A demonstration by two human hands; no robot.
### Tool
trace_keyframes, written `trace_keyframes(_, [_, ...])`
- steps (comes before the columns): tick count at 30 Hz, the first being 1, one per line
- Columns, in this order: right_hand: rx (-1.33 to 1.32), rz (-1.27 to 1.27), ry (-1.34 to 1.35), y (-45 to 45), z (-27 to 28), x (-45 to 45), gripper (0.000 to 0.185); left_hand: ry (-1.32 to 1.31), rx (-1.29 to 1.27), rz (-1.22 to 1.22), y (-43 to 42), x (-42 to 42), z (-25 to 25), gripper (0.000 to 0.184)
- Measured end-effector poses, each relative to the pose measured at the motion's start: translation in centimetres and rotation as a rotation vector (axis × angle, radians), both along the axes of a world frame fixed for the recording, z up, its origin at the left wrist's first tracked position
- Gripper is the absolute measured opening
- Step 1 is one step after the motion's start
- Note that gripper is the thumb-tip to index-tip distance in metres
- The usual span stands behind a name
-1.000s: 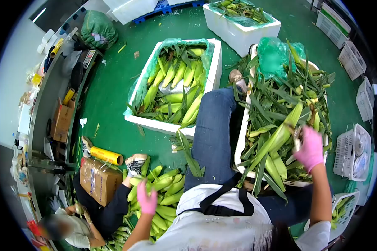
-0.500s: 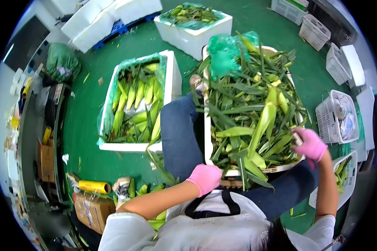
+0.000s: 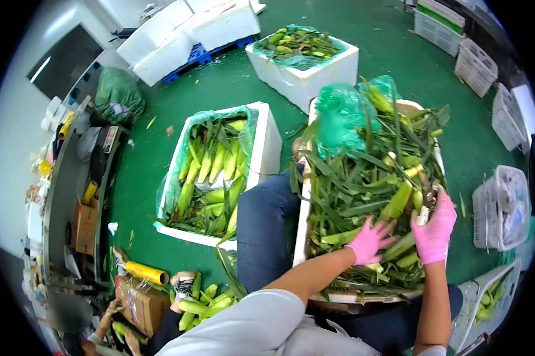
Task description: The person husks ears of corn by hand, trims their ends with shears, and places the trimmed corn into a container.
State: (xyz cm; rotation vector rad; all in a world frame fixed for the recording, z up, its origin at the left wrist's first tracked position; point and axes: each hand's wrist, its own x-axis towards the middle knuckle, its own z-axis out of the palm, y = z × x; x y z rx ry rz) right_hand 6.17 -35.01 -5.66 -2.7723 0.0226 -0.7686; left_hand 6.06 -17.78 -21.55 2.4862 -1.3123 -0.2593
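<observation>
My left hand, in a pink glove, lies with fingers spread over the husks and corn leaves heaped in the white bin. To its right, my right hand, also gloved in pink, is closed around a small white-handled tool. A green ear of corn lies just above my left hand, its upper end close to the tool. Green plastic covers the bin's far left corner.
A foam box of corn ears stands left of my leg, another foam box beyond. At lower left a co-worker's hands are near a carton and loose corn. White baskets line the right.
My left hand has moved from the bin's near left corner onto the husks, its fingers now spread. The ear of corn has shifted and tilted. The camera view has also shifted.
</observation>
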Motion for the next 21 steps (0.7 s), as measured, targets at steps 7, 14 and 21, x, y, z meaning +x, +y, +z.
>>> trace_keyframes(7, [-0.002,-0.049,0.109,2.2,-11.7,11.5,0.077,0.266,-0.081,-0.065,2.6,0.7,6.8,0.068])
trace_keyframes(14, [-0.066,-0.076,0.169,2.9,-11.3,11.5,0.089,-0.015,-0.726,0.661,18.4,13.8,13.5,0.015])
trace_keyframes(21, [-0.097,-0.083,0.192,2.9,-11.8,11.9,0.089,0.594,0.707,0.790,22.5,23.5,1.2,0.066])
